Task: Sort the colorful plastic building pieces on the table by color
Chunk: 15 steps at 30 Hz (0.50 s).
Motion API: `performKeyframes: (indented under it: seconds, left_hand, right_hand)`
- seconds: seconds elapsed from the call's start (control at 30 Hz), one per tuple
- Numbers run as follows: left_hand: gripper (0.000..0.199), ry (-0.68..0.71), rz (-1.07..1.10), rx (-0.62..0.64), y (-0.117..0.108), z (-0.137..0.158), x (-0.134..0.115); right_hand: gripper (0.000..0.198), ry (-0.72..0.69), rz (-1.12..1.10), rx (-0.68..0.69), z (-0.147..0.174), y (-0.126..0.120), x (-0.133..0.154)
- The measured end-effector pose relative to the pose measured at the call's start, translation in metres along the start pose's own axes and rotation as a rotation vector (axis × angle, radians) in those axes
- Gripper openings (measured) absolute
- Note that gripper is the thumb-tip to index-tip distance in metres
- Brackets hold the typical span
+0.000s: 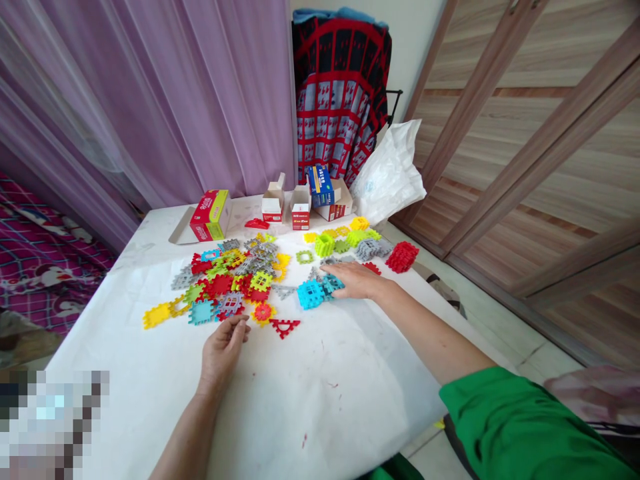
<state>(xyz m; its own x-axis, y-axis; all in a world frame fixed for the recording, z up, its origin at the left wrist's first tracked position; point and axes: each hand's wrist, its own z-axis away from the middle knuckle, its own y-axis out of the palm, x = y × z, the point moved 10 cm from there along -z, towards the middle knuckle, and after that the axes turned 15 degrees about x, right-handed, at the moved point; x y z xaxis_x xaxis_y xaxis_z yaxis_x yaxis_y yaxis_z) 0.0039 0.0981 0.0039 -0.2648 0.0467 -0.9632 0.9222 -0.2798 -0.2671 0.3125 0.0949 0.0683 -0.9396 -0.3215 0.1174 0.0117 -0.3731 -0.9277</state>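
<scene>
My left hand [225, 345] is closed at the near edge of a mixed pile of notched plastic building tiles [220, 287], thumb and fingers pressed together; whatever they hold, if anything, is hidden. Close to it lie a red triangular tile [285, 327] and a yellow tile with a red gear-like centre [263, 311]. Over on the right, my right hand [361, 279] reaches across with fingers stretched out and thumb apart, beside a group of blue tiles [311, 294]. Its fingertips are at a grey triangular tile [314, 273]. Whether it touches the blue tiles I cannot tell.
Groups of green tiles [325, 245], yellow tiles [359, 224], grey tiles [369, 249] and red tiles [402, 257] sit farther right. Behind stand a red-and-yellow box [210, 216], small open boxes [301, 208], a blue box [321, 185] and a white plastic bag [393, 175].
</scene>
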Motion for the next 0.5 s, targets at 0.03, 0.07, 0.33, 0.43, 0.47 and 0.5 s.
performKeyframes:
  seconds: [0.03, 0.07, 0.33, 0.43, 0.47, 0.5]
  left_hand:
    - [0.052, 0.0, -0.005, 0.0, 0.0, 0.0, 0.0]
    - [0.052, 0.001, -0.01, -0.001, 0.0, 0.0, -0.001]
    - [0.053, 0.013, -0.029, -0.001, 0.0, 0.002, -0.006]
    - [0.052, 0.014, -0.014, 0.004, 0.001, 0.001, -0.006]
    - [0.052, 0.015, -0.01, 0.004, 0.001, 0.001, -0.006]
    - [0.052, 0.016, -0.007, 0.005, 0.001, 0.001, -0.006]
  right_hand:
    - [0.074, -0.001, 0.002, -0.004, 0.001, -0.002, 0.002]
    - [0.075, -0.006, 0.003, -0.004, 0.002, -0.003, 0.004]
    - [0.077, -0.021, 0.001, 0.047, -0.003, 0.005, 0.016]
    - [0.079, -0.017, 0.023, 0.064, -0.005, 0.008, 0.017]
    - [0.08, -0.016, 0.033, 0.072, -0.006, 0.008, 0.018]
    - [0.08, -0.015, 0.044, 0.078, -0.007, 0.009, 0.018]
